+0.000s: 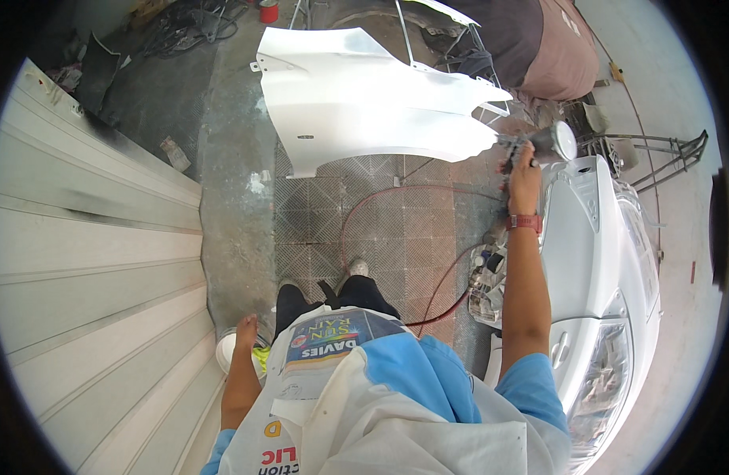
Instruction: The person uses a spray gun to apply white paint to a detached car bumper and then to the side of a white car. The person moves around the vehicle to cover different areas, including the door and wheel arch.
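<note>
My right hand (524, 180), with a red watch on its wrist, is wrapped round a spray gun (507, 144) with a grey cup (553, 144) that has a pale lid. The gun is at the right end of a white car fender (364, 99) on a metal stand; whether spray is coming out does not show. My left hand (248, 328) hangs low beside a white bucket (228, 352) with something yellow-green near it. The left fingers are too small and foreshortened to read.
A red hose (356, 218) loops over the patterned floor mat (396, 237). A white car body (578, 253) with its headlamp covered stands close on the right. Corrugated panels (95, 245) line the left. Behind the fender lies a covered bulk (558, 51); a red can (268, 11) stands at the far left.
</note>
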{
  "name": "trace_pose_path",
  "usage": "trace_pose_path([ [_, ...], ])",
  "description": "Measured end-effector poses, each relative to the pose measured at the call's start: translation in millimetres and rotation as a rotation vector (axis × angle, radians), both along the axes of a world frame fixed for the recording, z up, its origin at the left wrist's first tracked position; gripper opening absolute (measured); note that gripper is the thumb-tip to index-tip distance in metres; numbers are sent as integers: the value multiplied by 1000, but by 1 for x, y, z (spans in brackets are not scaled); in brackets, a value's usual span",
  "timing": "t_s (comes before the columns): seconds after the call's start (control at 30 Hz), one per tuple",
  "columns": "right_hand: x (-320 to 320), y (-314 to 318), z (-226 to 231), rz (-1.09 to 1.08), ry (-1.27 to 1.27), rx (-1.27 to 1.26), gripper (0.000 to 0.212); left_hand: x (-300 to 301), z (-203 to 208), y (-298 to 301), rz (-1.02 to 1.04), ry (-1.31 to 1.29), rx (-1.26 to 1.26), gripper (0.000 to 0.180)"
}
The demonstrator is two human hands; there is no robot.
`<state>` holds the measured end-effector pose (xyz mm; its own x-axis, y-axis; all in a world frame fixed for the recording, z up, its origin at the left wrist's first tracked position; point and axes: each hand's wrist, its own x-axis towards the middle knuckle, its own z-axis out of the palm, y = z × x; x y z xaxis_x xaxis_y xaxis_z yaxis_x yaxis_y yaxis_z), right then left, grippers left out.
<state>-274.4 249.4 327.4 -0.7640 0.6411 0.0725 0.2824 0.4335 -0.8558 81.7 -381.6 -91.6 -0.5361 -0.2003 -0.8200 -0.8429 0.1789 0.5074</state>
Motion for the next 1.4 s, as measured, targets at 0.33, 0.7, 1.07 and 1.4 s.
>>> trace_pose_path([
  [0.33, -4, -223, -5, 504, -124, -206, 66, 38, 3, -7, 204, -12, 25, 37],
  [0.7, -52, -307, 27, 713, -68, -447, 66, 55, -8, -15, 244, -53, -1, 40],
  [1.07, -51, -98, 54, 337, -10, -96, 61, 36, -15, 18, 272, -38, 38, 44],
  [1.4, -72, 91, 76, 102, -39, 9, 69, -5, 6, 57, 180, 17, -24, 35],
])
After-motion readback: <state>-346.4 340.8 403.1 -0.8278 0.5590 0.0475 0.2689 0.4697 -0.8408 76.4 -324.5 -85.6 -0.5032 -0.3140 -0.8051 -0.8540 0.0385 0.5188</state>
